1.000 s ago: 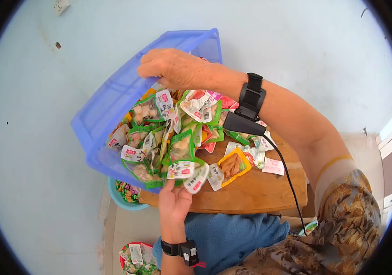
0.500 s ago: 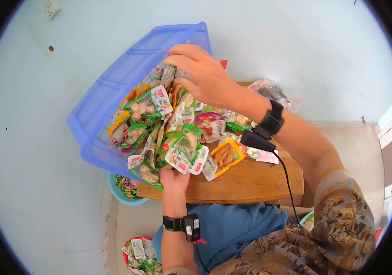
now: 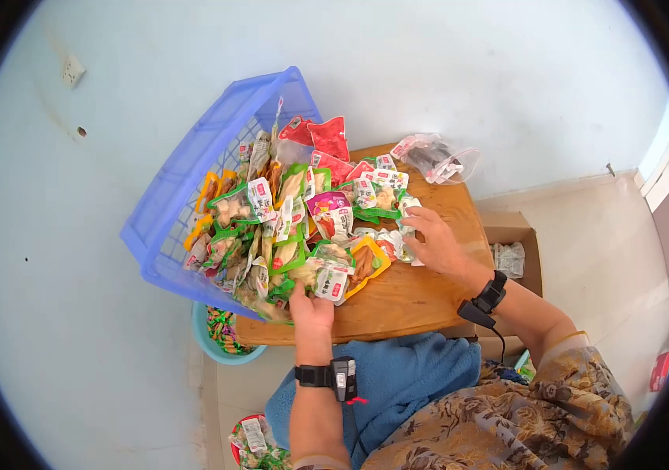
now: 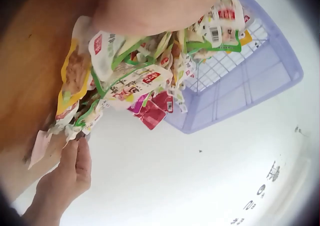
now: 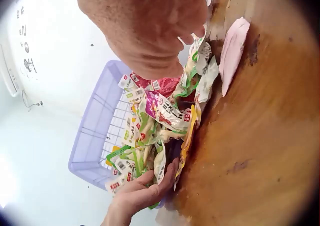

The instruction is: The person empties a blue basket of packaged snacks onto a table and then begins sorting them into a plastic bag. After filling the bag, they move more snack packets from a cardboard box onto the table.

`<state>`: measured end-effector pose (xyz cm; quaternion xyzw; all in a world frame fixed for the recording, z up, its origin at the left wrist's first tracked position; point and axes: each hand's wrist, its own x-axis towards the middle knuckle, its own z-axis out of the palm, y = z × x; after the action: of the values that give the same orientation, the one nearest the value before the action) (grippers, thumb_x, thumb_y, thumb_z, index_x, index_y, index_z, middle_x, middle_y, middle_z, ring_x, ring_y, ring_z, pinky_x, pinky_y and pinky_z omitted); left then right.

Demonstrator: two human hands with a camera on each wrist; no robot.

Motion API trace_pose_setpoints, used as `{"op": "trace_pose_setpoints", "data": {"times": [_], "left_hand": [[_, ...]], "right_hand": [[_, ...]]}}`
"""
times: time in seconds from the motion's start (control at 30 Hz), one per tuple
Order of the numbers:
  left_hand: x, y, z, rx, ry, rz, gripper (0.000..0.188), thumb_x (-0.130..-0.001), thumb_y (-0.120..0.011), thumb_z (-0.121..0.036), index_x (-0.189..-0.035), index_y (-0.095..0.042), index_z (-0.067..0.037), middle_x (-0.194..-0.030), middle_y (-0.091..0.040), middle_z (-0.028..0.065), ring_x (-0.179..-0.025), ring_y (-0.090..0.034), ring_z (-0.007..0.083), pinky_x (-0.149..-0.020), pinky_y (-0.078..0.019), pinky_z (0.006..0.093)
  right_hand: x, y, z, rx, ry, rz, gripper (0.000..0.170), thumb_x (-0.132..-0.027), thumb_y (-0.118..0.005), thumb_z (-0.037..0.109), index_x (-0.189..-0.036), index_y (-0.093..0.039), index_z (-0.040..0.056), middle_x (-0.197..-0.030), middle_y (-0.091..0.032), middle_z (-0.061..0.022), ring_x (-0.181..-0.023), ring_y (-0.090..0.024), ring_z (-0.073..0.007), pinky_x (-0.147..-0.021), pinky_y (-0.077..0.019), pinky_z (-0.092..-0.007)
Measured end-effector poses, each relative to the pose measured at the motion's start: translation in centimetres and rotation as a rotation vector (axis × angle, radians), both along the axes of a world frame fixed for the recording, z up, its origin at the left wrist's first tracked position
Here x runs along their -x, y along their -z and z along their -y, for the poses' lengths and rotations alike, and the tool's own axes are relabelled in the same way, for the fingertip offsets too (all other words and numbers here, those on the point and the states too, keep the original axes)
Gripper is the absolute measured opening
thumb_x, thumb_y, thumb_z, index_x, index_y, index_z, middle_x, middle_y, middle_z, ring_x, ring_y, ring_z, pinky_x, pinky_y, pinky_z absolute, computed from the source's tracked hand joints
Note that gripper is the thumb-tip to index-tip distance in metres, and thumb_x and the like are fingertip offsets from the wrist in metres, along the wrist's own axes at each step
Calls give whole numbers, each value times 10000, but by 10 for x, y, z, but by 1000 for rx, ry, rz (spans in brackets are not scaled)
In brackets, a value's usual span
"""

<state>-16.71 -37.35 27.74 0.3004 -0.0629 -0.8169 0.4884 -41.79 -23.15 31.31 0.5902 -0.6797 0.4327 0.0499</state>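
A blue plastic basket (image 3: 185, 168) lies tipped on its side, its opening facing the wooden table. Sealed snack packets (image 3: 287, 211) spill out of it in a heap. At the front edge of that heap is my left hand (image 3: 312, 309), fingers straight and partly hidden beneath a green-edged packet (image 3: 333, 274). In the right wrist view the left hand (image 5: 142, 193) has its thumb and fingers spread either side of a packet. My right hand (image 3: 438, 244) is at the heap's right side, its fingertips at a white packet (image 3: 409, 210). A yellow-edged packet (image 3: 368, 266) lies between the hands.
The wooden table (image 3: 428, 301) stands against the wall. A clear bag (image 3: 436, 157) lies at its back right. Below are a cardboard box (image 3: 526, 235), a light-blue basin (image 3: 232, 352) of colourful packets and a red container (image 3: 234, 450) with more packets.
My right hand has let go of the basket's upper rim and moved down and right to the heap's side. The left hand stays at the front, with packets settling lower over it.
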Motion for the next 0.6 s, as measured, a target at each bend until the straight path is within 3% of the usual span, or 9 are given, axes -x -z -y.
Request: {"op": "trace_pose_setpoints", "data": {"times": [0.13,0.27,0.37,0.43,0.53,0.6], "left_hand": [[13,4,-12,97,28,7,409,-1071,-461,-239,-1395,-446,10,-1464,-451,205,-1339,-490,373,-1108,-436,562],[12,-30,-41,72,26,133,399,-1066,-454,-191,-1403,-419,19,-1437,-465,210,-1307,-517,363,-1089,-467,531],[3,-33,-60,135,14,222,375,-1044,-495,-165,-1375,-452,6,-1399,-503,199,-1273,-538,356,-1081,-475,500],[-10,-27,-70,189,46,301,359,-1012,-564,-134,-1323,-491,31,-1304,-574,143,-1219,-570,271,-1047,-493,419],[-37,-23,-85,269,75,376,374,-979,-595,-85,-1315,-502,49,-1268,-587,143,-1233,-560,265,-1042,-490,400],[-51,-30,-96,177,-1,414,386,-962,-605,-60,-1321,-519,52,-1269,-596,142,-1174,-591,251,-996,-503,365]], "right_hand": [[-7,4,-13,30,-15,57,329,-831,-715,76,-1144,-659,-6,-1327,-579,-208,-1239,-540,-389,-1040,-459,-440],[-5,5,-22,72,1,44,335,-818,-714,57,-1141,-659,-10,-1321,-583,-207,-1233,-543,-390,-1044,-457,-436],[-1,6,-31,89,18,64,334,-810,-712,34,-1138,-660,-5,-1307,-590,-209,-1228,-548,-392,-1046,-455,-434],[2,8,-35,82,14,77,334,-806,-711,22,-1135,-660,-2,-1299,-594,-211,-1224,-550,-392,-1047,-454,-433],[0,18,-40,89,17,39,319,-802,-714,13,-1118,-669,3,-1291,-601,-212,-1215,-557,-394,-1037,-462,-436],[-9,23,-43,58,-13,58,301,-804,-719,17,-1102,-674,-3,-1293,-601,-211,-1205,-565,-392,-1024,-473,-434]]}}
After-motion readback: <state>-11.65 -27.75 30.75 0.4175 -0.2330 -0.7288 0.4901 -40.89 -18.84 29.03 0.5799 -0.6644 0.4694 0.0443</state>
